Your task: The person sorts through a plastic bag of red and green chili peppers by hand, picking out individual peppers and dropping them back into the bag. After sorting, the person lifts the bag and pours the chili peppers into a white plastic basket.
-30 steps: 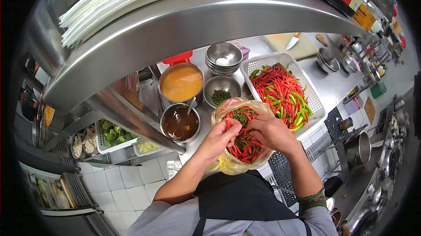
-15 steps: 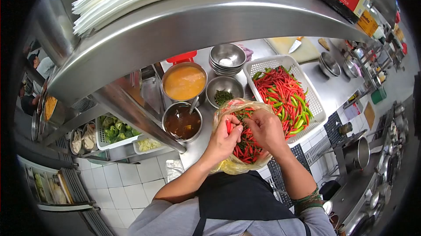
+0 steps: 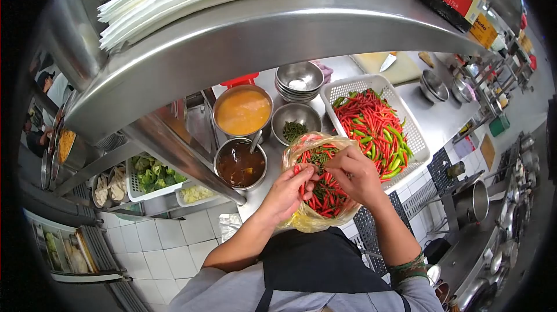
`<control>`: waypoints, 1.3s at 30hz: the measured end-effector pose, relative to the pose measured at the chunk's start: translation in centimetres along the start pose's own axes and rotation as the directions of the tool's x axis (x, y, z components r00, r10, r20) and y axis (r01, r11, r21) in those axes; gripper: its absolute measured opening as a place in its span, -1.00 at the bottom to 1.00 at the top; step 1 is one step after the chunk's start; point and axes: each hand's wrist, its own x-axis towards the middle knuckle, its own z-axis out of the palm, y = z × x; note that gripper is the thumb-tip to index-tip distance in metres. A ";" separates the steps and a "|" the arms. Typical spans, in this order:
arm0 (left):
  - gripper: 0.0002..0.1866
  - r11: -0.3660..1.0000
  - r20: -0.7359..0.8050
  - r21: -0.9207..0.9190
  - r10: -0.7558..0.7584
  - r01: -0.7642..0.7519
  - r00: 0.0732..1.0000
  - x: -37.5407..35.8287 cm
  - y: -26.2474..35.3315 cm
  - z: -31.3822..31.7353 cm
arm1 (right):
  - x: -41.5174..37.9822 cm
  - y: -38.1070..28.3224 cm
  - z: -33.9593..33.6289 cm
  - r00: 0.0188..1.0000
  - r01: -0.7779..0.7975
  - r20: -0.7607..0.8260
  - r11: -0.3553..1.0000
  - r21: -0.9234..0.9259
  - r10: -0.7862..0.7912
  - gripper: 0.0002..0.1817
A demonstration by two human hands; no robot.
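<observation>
Over an open clear plastic bag (image 3: 293, 151) of red chilies, both hands are close together. My left hand (image 3: 288, 189) is closed around red chili peppers (image 3: 301, 168), whose red tips show between thumb and fingers. My right hand (image 3: 355, 177) pinches close to the left fingertips; what lies in the pinch is too small to make out. More red chilies (image 3: 326, 203) and green stems fill the bag below. Behind it, a steel bowl (image 3: 307, 113) holds a small heap of green stems (image 3: 294, 131). To the right stands a white perforated basket (image 3: 419, 138) of red and green chilies (image 3: 374, 129).
Pots of orange liquid (image 3: 243, 113) and dark sauce (image 3: 241, 164) stand to the left, with stacked steel bowls (image 3: 300, 80) behind. A steel shelf (image 3: 261, 31) crosses overhead. A knife (image 3: 389, 61) lies on a cutting board (image 3: 406, 69). Broccoli (image 3: 154, 173) sits in a lower-left crate.
My left hand has turned and its fingers now meet those of the right. The right hand has shifted slightly down, its fingertips lower over the bag.
</observation>
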 end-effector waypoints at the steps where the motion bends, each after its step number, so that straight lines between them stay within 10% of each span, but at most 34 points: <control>1: -0.82 1.000 0.000 -0.013 -0.012 0.012 1.000 -0.1 0.0 0.4 | 0.1 -0.3 -0.1 0.996 0.086 -0.024 0.996 -0.009 -0.086 -0.88; 8: -0.84 0.995 0.039 0.093 0.015 -0.019 0.999 0.0 -0.3 0.7 | -1.3 -1.4 1.0 0.983 0.182 -0.004 0.983 -0.003 -0.182 -0.90; 13: -0.86 0.934 0.085 0.357 -0.003 -0.028 0.996 -0.7 0.3 1.1 | -1.8 -0.8 -0.1 0.864 -0.485 0.143 0.727 0.486 0.482 -0.91; 15: -0.85 0.880 0.137 0.475 -0.058 -0.014 0.989 -0.6 0.4 1.1 | -1.9 0.6 -0.2 0.807 -0.577 0.390 0.454 0.679 0.444 -0.87; 18: -0.85 0.853 0.166 0.521 -0.069 -0.028 0.984 -0.7 0.7 1.1 | -2.1 0.9 0.5 0.813 -0.566 0.398 0.414 0.713 0.425 -0.91; 21: -0.84 0.916 0.106 0.401 -0.053 0.006 0.993 -0.5 0.7 1.2 | -1.5 -0.5 1.0 0.979 -0.199 -0.014 0.974 0.107 0.201 -0.92; 26: -0.79 0.978 0.074 0.205 -0.047 0.031 0.996 -0.6 1.5 1.7 | -0.2 -0.2 2.3 0.975 -0.040 -0.224 0.984 -0.173 0.001 -0.91; 29: -0.78 0.992 0.059 0.113 -0.054 0.047 0.997 -1.2 2.1 1.7 | 0.6 0.6 1.8 0.963 -0.243 -0.139 0.965 -0.095 0.229 -0.90; 32: -0.79 0.999 0.044 -0.025 -0.034 0.035 0.998 -1.1 2.4 1.0 | 0.0 3.0 2.3 0.998 -0.039 0.039 0.978 -0.207 0.048 -0.94; 39: -0.74 0.985 0.104 -0.168 -0.034 0.051 0.994 -0.4 1.9 -0.3 | -0.6 2.0 3.8 0.861 -0.056 0.471 0.957 -0.283 0.189 -0.88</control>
